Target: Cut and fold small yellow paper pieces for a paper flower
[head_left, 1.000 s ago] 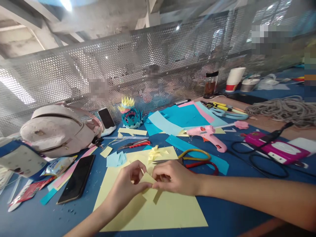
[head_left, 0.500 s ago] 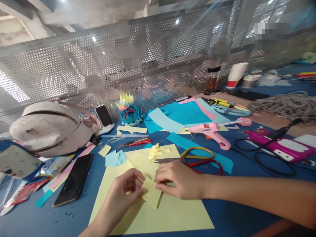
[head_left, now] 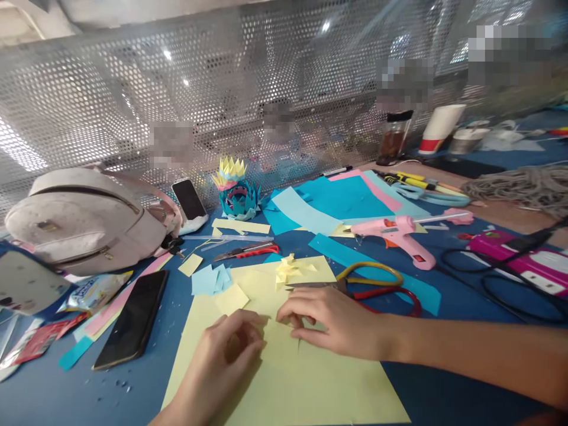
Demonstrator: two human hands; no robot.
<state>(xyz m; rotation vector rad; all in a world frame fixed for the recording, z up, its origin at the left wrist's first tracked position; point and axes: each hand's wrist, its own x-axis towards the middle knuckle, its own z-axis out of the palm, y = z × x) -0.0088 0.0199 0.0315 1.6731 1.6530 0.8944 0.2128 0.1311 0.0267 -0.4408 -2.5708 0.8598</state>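
Note:
Between my two hands is a small yellow paper square, hard to tell from the large yellow sheet beneath. My left hand pinches its left edge with thumb and curled fingers. At its right edge, my right hand is closed on it, thumb and fingertips close together. Past my fingers lie another yellow square, light-blue squares and folded yellow paper points. Scissors with one yellow and one red handle rest beside my right hand, their blades partly behind it.
A blue and yellow paper flower model stands at the back. A pink glue gun and magenta power strip with cables lie right. A black phone, a backpack and a red utility knife are leftward.
The yellow square has gone from tilted up in my fingers to lower and flatter over the sheet. My hands stay close together; the camera view has shifted slightly.

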